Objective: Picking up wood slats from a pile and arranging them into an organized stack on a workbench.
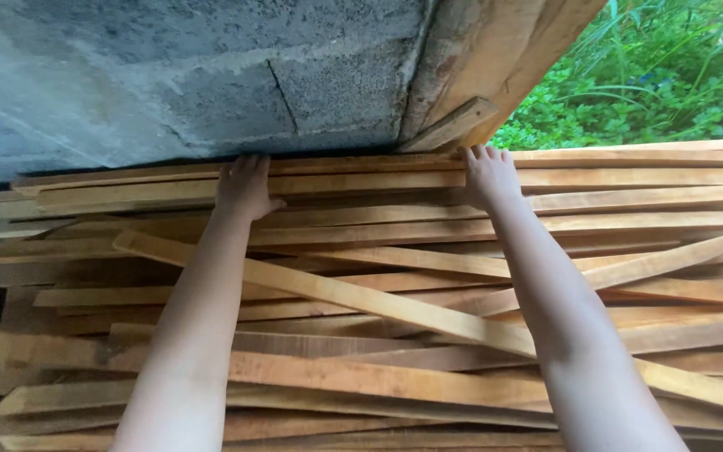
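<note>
Against the block wall (pixel 169 75), both hands, left (pixel 244 188) and right (pixel 489 177), lie open, flat on stacked wooden slats (pixel 361 293).

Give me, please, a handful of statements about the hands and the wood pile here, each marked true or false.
1. Both hands rest on the slats at the far edge of the pile. True: the left hand and the right hand lie on the far slats next to the block wall.
2. The right hand lifts a slat clear of the pile. False: it lies flat on slats that are down in the stack.
3. The wood is sawn into long thin slats. True.
4. One long slat lies diagonally across the others. True.
5. The pile stands on a green lawn with no wall near. False: a grey block wall is right behind it; greenery shows only at upper right.
</note>
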